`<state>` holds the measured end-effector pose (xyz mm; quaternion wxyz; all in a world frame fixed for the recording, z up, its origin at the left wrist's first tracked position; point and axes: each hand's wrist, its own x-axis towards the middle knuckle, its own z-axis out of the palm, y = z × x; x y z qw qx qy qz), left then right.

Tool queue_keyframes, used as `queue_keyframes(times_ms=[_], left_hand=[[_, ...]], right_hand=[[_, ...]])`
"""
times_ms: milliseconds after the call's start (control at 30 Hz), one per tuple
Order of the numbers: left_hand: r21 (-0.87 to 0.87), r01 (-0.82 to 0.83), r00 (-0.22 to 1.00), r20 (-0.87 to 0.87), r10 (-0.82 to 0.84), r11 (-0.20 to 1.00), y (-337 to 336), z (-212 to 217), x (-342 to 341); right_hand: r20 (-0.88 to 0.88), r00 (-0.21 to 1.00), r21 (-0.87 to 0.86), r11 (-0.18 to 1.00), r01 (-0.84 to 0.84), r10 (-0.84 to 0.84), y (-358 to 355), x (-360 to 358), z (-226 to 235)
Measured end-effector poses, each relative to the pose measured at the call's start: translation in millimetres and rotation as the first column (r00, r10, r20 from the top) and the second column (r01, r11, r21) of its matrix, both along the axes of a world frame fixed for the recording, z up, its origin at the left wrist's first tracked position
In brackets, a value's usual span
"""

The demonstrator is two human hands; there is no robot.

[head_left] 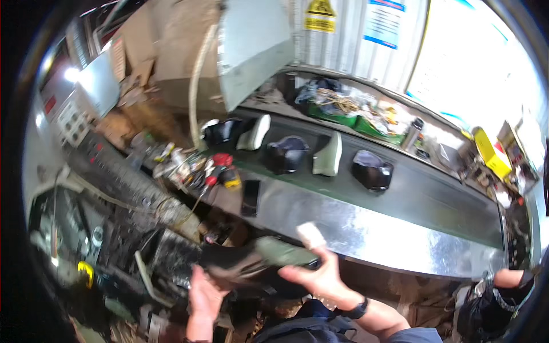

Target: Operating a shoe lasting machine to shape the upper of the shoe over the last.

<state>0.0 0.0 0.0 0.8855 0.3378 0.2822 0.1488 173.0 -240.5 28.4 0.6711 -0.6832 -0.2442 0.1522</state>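
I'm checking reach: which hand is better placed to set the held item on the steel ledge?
Probably the right hand: it grips the item by its greenish end, close to the ledge. The left hand is farther away, near the item's blurred dark end.

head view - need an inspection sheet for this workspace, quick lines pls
Surface: dark belt with a shiny metal ledge in front
Job's things: held piece, dark and grey-green, blurred; five shoe-like pieces in a row on the belt
Clutter: phone at the ledge's left; heaped tools and oddments beyond; filled green trays behind
Hands: right hand grips the held piece; left hand at its dark end, grip unclear
Cables: thin cord or hose at left
Surroundings: corrugated wall, yellow sign
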Motion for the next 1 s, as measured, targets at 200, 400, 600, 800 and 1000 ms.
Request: queue_keyframes(times_ms=[200,400,600,800,1000], left_hand=[[0.316,0.279,0.905,-0.402,-0.139,0.907,-38.0,-96.5,75.5],[0.420,0.251,0.860,-0.511,-0.001,0.872,-33.6,-129.4,88.4],[0.555,0.324,0.874,-0.485,-0.018,0.766,-22.1,-128.0,92.0],[0.441,0.315,0.832,-0.555,-0.021,0.840,5.5,-124.0,134.9],[0.585,0.564,0.801,-0.561,-0.211,0.583,8.0,-138.2,217.2]], right_hand=[[-0.384,0.599,-0.024,0.656,0.755,-0.703,-264.5,148.9,-89.2],[-0.644,0.200,0.106,0.173,0.979,-0.739,-427.5,280.7,-226.8],[-0.643,0.381,0.032,0.474,0.880,-0.664,-290.0,365.9,-285.9],[-0.847,0.313,0.120,0.418,0.901,-0.431,-188.9,404.2,-259.0],[-0.763,0.503,0.321,0.437,0.840,-0.406,-205.4,346.4,-203.1]])
